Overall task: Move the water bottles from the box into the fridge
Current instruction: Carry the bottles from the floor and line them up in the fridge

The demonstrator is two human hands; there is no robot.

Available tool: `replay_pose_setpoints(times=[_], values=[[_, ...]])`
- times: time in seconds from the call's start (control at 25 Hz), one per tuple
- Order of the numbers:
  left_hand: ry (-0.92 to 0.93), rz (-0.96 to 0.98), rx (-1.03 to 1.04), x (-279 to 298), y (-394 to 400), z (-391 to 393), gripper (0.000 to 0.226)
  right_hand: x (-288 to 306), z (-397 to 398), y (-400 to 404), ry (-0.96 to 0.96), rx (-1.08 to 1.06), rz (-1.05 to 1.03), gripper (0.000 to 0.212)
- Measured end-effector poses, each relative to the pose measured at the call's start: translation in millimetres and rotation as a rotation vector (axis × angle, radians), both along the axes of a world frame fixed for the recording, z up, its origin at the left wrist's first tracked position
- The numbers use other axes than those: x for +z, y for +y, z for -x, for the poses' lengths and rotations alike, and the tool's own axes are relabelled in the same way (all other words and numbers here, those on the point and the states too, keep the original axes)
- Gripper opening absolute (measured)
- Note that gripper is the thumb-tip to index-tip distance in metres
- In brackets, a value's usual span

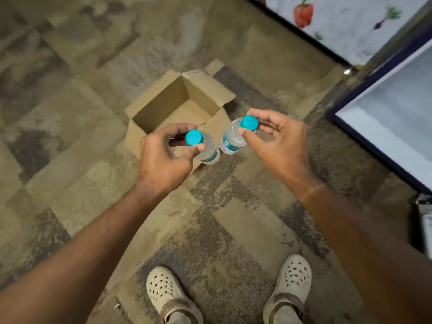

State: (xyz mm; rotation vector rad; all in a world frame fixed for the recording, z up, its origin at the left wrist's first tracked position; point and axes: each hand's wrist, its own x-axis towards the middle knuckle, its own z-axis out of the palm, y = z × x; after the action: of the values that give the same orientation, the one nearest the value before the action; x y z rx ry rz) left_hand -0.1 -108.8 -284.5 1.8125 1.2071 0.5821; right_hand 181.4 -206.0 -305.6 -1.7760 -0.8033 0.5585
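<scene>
The left hand (163, 155) pinches one water bottle (207, 148) by its teal cap, and the right hand (278, 139) pinches a second bottle (231, 139) the same way; both hang just above the near edge of the open cardboard box (163, 101). The bottles' lower ends and labels blur. The fridge (385, 108), right of the box, is cut off by the frame edge, its inside unreadable.

Two clear water bottles with teal caps, one (207, 148) beside the other (232, 139), hung above the open cardboard box (163, 101), with the fridge (385, 108) right of it.
</scene>
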Motion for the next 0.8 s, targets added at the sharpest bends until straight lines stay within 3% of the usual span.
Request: replay_pose_setpoints(times=[0.48,0.8], values=[[-0.128,-0.030,-0.358,126,-72,-260,0.032,127,-215,-135,-0.073,-0.349,-0.146,0.043],[-0.219,-0.099,-0.529,198,-149,-425,0.033,192,-343,-221,-0.228,-0.556,-0.200,0.043]])
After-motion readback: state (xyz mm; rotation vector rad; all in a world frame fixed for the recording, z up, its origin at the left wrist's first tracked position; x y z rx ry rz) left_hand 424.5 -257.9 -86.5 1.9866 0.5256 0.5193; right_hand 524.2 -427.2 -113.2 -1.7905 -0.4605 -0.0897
